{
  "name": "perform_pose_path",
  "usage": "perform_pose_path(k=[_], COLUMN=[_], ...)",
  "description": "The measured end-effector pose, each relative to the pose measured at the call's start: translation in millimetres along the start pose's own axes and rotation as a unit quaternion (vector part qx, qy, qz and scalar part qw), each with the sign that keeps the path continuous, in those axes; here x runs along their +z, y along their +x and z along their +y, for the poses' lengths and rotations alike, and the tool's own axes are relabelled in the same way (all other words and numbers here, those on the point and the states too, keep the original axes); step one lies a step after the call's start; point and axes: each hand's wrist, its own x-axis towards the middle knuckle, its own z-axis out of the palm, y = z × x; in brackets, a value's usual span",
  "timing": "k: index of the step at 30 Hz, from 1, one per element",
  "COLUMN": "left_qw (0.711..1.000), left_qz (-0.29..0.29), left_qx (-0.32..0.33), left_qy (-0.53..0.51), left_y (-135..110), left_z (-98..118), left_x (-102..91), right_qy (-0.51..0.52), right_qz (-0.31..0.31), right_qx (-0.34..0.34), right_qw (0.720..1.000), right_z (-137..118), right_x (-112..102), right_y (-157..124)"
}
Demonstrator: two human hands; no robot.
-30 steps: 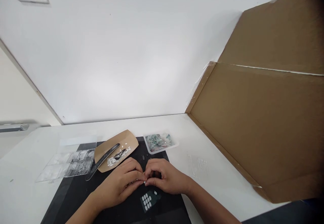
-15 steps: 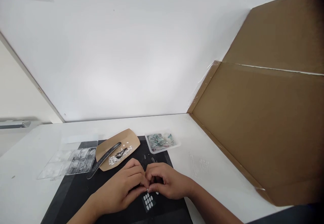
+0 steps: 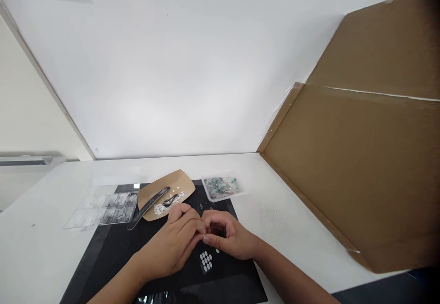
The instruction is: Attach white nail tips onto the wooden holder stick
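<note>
Pinch on a small pale piece (image 3: pixel 204 236)

In the head view, my left hand (image 3: pixel 175 242) and my right hand (image 3: pixel 227 236) met over the black mat (image 3: pixel 237 276), thumbs and forefingers drawn together, both clamped on the small pale piece. Only a sliver of it showed between them; I could not make out its full shape or which hand bore more of it. Just below my right hand lay a loose white oval (image 3: pixel 217 251), and near it a small sheet (image 3: pixel 205 272) bearing rows of white ovals. Beyond my knuckles sat the tan tray (image 3: pixel 187 184) with white bits in it, a curved dark strip (image 3: pixel 149 207) lying across its edge, and the plastic tub (image 3: pixel 223 199) of greenish pieces stood beside it.

I judged my piece next to weightless, likely thin and smooth, so losing it worried me more than carrying it. An off-centre squeeze could have flicked it away, and a hard one might have bent or creased it. Opposite edges seemed the place to hold, pad against pad, with light, even pressure. The sheet looked flat and thin, best taken by a bare corner.
</note>
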Motion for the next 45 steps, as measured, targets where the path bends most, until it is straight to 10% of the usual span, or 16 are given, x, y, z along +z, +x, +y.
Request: perform_pose_path(k=[21, 34, 45], left_qw=[0.988, 0.987, 0.950], left_qz=[0.156, 0.155, 0.300], left_qx=[0.003, 0.036, -0.069], left_qy=[-0.008, -0.033, -0.058], left_y=[-1.5, 1.2, 3.0], left_z=[-4.3, -3.0, -15.9], left_x=[4.6, 1.8, -1.0], right_qy=[-0.200, -0.255, -0.426], right_qz=[0.126, 0.217, 0.269], right_qx=[-0.137, -0.173, -0.187], right_qw=[0.962, 0.926, 0.843], right_z=[-0.6, 5.6, -41.4], right_x=[12.1, 26.7, 23.8], right_y=[-3.9, -4.4, 36.3])
